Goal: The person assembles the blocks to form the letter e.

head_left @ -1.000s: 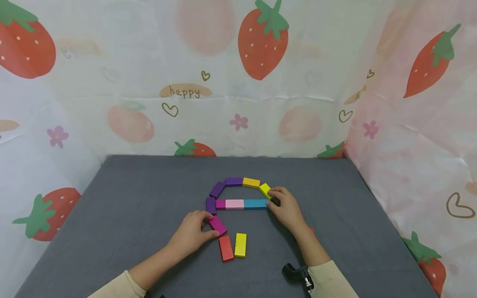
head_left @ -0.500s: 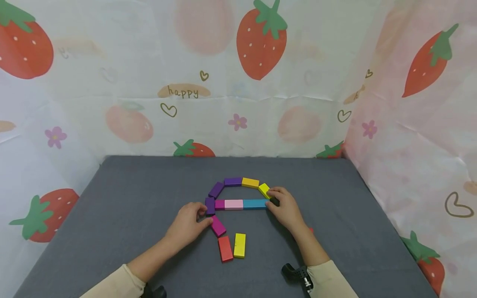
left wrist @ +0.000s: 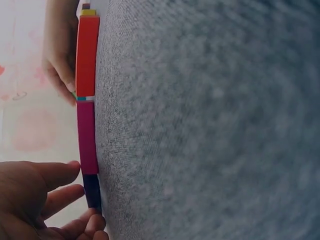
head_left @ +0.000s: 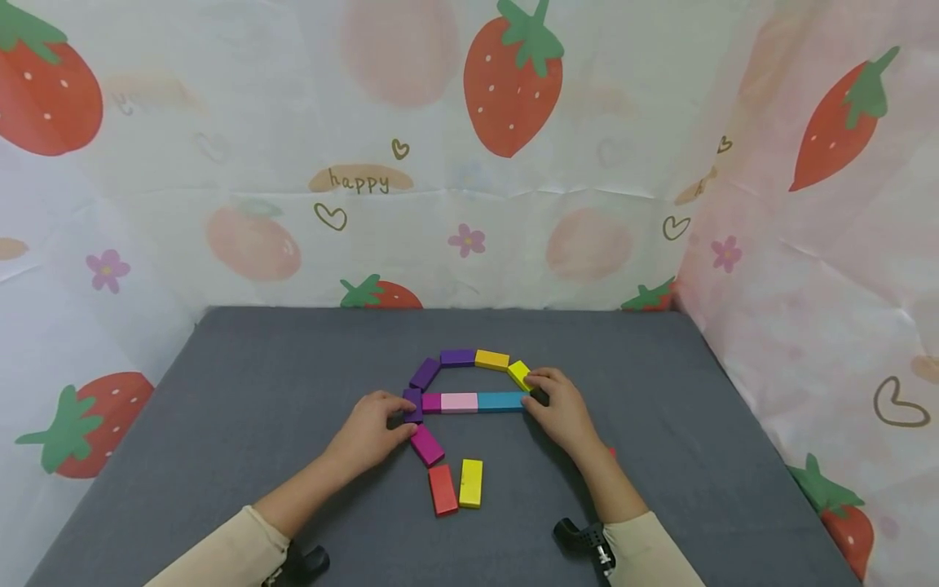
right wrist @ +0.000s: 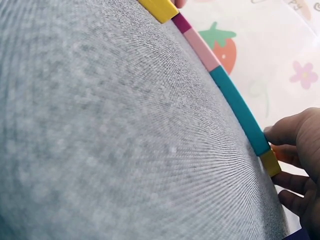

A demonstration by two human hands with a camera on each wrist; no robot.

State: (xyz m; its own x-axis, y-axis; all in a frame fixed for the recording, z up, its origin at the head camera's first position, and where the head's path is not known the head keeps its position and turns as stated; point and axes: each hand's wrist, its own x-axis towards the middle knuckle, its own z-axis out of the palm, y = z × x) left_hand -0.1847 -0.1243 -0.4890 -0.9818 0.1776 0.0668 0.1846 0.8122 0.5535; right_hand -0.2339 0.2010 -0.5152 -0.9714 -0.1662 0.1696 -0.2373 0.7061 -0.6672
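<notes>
I'm watching from a distance, and the strawberry-printed backdrop (head_left: pixel 293 98) fills most of my head view, with the grey-covered bench (head_left: pixel 220 424) spread out below it. On that, right in the middle, sits an arch of blocks (head_left: pixel 458 358), its far side bowed away from me. Two hands flank it: my left hand (head_left: pixel 370 430) comes in from the left, fingers bent, pinching the purple block (head_left: pixel 415 397) with the thumb tip down by its near end; my right hand (head_left: pixel 563 410) mirrors it opposite, thumb and fingers closed round a dark block (head_left: pixel 541 397), whose colour I can't swear to, shaded and half covered as it is. Between them runs the crossbar, side to side: blue bar (head_left: pixel 500 403) at the right, pink block (head_left: pixel 459 403), then a short magenta piece (head_left: pixel 431 403) butting against the purple. Here's the relation I reckon everything turns on: the purple block's long axis points away from me, square across that bar's end, while the magenta block (head_left: pixel 428 446) touching its near end slants off, near end swung right. The left hand is clearly the closer one to both. Nearer me again, the red block (head_left: pixel 443 491) and the yellow block (head_left: pixel 471 484) lie almost lengthwise, a narrow gap between.
</notes>
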